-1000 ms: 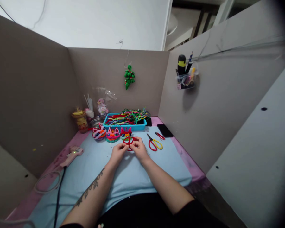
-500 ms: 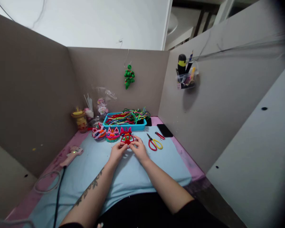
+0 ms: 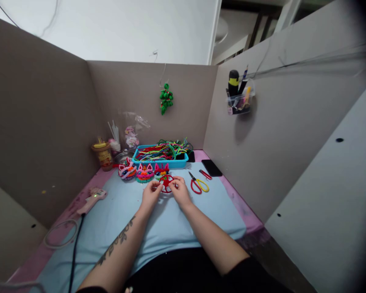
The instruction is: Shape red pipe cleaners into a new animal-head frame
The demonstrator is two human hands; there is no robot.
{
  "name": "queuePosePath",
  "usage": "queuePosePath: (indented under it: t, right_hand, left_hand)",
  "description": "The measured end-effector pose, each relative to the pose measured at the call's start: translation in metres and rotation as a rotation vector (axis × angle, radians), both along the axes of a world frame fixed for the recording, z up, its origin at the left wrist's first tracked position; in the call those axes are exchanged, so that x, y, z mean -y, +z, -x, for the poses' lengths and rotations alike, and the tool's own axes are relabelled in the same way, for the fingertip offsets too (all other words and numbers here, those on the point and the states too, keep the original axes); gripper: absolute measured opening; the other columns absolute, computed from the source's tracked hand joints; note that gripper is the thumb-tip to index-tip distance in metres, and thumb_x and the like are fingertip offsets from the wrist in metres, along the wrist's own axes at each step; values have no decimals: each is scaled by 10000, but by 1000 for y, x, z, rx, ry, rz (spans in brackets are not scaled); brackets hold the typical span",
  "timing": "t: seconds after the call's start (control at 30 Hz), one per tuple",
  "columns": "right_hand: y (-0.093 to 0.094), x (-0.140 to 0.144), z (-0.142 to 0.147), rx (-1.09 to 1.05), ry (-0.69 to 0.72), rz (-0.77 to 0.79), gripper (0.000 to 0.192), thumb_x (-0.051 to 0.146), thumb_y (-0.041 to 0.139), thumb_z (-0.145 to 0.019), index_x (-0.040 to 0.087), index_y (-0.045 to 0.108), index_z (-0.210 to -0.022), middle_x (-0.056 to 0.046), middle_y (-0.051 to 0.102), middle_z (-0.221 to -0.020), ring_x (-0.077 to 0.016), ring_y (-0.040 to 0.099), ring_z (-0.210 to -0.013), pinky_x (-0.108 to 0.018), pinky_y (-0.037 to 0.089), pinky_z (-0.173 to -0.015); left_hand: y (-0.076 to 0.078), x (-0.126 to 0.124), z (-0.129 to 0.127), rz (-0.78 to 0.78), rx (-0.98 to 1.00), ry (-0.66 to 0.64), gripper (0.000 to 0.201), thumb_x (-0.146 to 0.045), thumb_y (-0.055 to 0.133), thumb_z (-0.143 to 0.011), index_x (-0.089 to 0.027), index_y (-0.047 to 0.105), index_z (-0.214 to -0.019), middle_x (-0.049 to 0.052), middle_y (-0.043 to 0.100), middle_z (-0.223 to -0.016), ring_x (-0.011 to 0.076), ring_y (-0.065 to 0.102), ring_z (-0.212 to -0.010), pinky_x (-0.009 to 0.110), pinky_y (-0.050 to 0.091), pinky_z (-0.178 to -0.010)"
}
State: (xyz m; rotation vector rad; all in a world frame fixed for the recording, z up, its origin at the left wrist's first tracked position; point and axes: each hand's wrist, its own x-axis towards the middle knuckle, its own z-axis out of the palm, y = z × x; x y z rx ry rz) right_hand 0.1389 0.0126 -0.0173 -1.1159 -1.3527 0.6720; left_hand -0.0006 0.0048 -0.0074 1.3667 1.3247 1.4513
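A small red ring (image 3: 166, 183) with spokes and a red middle is held up between my two hands, over the blue cloth. My left hand (image 3: 151, 194) pinches it from the left with thumb and forefinger. On the other side, my right hand (image 3: 180, 193) grips its right part, the thumb near the middle and some fingers behind the rim. Just beyond the ring stand colourful knitted-looking animal heads: a red one (image 3: 161, 169), a pink one (image 3: 144, 172) and a third (image 3: 127, 170) farther left. The ring partly covers the red head.
Behind the heads sits a blue tray (image 3: 158, 163) full of coloured cords. Scissors (image 3: 199, 184), a red cutter (image 3: 205, 174) and a black phone (image 3: 212, 167) lie to the right. At left are a pink glue gun (image 3: 91, 202) with its cable and a lidded cup (image 3: 103, 154). Partitions enclose three sides.
The red ring has shifted slightly right and turned, so more of its round, spoked face shows. Both hands keep hold, with the left fingers now farther from its middle.
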Motion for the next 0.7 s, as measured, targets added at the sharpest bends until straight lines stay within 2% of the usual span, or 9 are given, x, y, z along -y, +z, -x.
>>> queuePosePath:
  t: [0.17,0.3,0.57,0.7]
  right_hand:
    - [-1,1,1,10,55,8,120,274,581,-724,180,618,-659,-86,497,-1047,-212,531,-976,-295,445,-757]
    - [1,2,2,18,80,-1,119,273,582,-725,181,615,-657,-85,499,-1039,-208,529,-968,-291,449,-739]
    - [-1,1,2,11,91,23,138,300,580,-726,181,628,-675,-87,491,-1053,-206,528,-969,-296,454,-763]
    - [-2,1,1,15,101,37,149,302,575,-725,183,621,-647,-83,487,-1070,-204,528,-970,-299,456,-777]
  left_hand:
    - [-1,1,0,-74,-148,14,275,-384,645,-643,-150,619,-785,53,631,-784,145,556,-638,255,441,-584]
    - [-4,0,0,-93,-215,14,261,-373,637,-645,-146,638,-775,61,641,-787,156,560,-647,278,447,-625]
    - [4,3,-1,-15,-132,-55,262,-401,618,-643,-142,633,-683,12,608,-621,129,503,-566,243,383,-568]
    - [2,2,0,2,-95,-100,275,-412,625,-643,-138,615,-656,-1,569,-579,115,464,-543,229,342,-541]
